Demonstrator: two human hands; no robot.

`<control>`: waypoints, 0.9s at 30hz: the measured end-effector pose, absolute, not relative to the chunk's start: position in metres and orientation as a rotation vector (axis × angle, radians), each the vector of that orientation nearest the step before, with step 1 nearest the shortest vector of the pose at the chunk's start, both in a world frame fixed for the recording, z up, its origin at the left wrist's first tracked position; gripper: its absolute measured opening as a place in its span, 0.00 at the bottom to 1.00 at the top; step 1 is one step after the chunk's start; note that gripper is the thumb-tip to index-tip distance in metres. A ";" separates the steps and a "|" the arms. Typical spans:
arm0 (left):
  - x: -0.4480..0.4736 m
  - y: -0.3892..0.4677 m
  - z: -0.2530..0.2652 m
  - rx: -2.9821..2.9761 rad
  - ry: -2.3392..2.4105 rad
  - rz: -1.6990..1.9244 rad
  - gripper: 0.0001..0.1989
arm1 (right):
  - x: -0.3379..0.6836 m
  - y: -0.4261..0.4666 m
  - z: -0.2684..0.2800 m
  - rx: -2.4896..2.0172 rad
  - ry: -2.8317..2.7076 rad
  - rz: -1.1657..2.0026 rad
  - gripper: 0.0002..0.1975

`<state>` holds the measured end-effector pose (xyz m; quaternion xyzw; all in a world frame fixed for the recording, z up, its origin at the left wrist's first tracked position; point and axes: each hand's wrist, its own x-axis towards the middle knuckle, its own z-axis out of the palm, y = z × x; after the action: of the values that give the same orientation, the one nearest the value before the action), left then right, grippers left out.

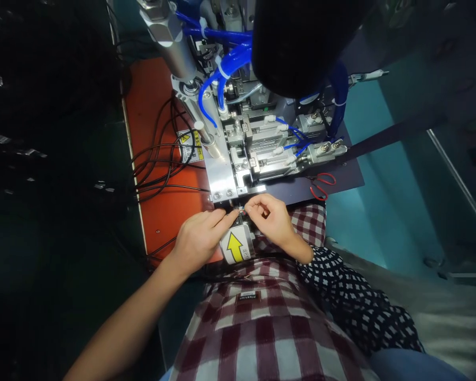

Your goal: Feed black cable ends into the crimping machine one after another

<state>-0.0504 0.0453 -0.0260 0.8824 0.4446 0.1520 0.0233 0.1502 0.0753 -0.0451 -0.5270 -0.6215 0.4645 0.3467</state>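
Observation:
At the front end of a metal machine (222,177) both of my hands meet over a tiny shiny part (241,209), too small to name. My left hand (200,235) comes in from the left, its thumb and forefinger tips touching or nearly touching that part; what its curled fingers hold, if anything, is hidden. From the right, my right hand (273,219) pinches at the same spot with thumb and forefinger. Just below the fingertips is a white plate with a yellow arrow (235,247) pointing toward the machine.
Red-handled scissors or snips (323,185) lie on the dark tabletop at right. Black cables (158,159) cross the orange base (143,106) at left. Blue air tubes (238,58) run over the cylinders. A large dark shape (301,47) blocks the upper middle.

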 end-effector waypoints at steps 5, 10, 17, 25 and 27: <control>-0.050 0.044 -0.026 2.695 1.393 0.450 0.17 | 0.150 0.074 -0.048 -1.300 -1.762 1.061 0.05; -0.051 0.044 -0.028 2.681 1.403 0.448 0.17 | 0.150 0.073 -0.050 -1.252 -1.839 0.991 0.06; -0.051 0.045 -0.028 2.730 1.376 0.477 0.15 | 0.150 0.073 -0.050 -1.236 -1.851 1.003 0.05; -0.050 0.046 -0.027 2.760 1.380 0.486 0.15 | 0.147 0.069 -0.054 -1.227 -1.778 1.036 0.04; -0.050 0.046 -0.026 2.760 1.374 0.489 0.15 | 0.146 0.069 -0.055 -1.232 -1.750 1.055 0.04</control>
<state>-0.0497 0.0457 -0.0263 0.8842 0.4401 0.1566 0.0101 0.1462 0.0687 -0.0547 -0.4800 -0.6817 0.4110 0.3687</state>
